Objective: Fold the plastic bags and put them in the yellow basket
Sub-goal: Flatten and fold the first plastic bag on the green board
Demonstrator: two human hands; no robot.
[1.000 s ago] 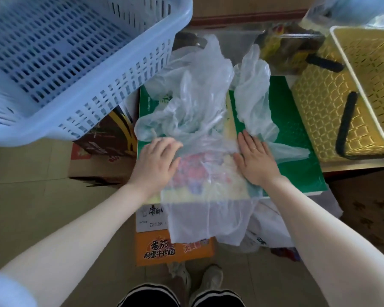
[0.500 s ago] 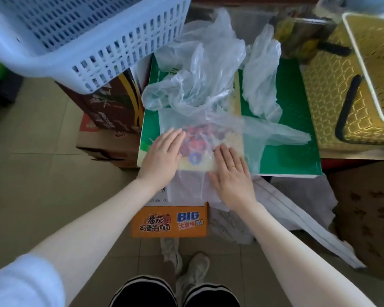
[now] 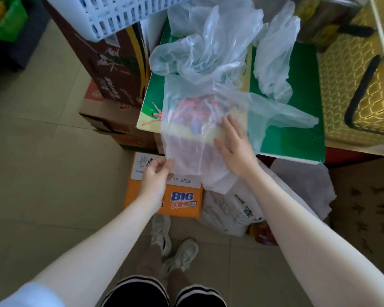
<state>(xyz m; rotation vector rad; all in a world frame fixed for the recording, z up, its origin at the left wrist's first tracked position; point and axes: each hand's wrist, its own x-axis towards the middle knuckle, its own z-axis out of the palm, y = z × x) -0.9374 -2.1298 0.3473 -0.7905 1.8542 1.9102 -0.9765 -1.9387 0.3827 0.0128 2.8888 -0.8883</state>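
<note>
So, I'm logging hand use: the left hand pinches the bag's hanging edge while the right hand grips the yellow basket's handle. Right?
Not quite. The head view shows the right hand resting flat on the bag, not on the yellow basket. The left hand does pinch the hanging edge.

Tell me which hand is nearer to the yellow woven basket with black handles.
Right. The right hand rests flat on the clear plastic bag atop the green box, nearer the yellow woven basket; the left hand pinches the bag's hanging lower corner, farther away.
</note>
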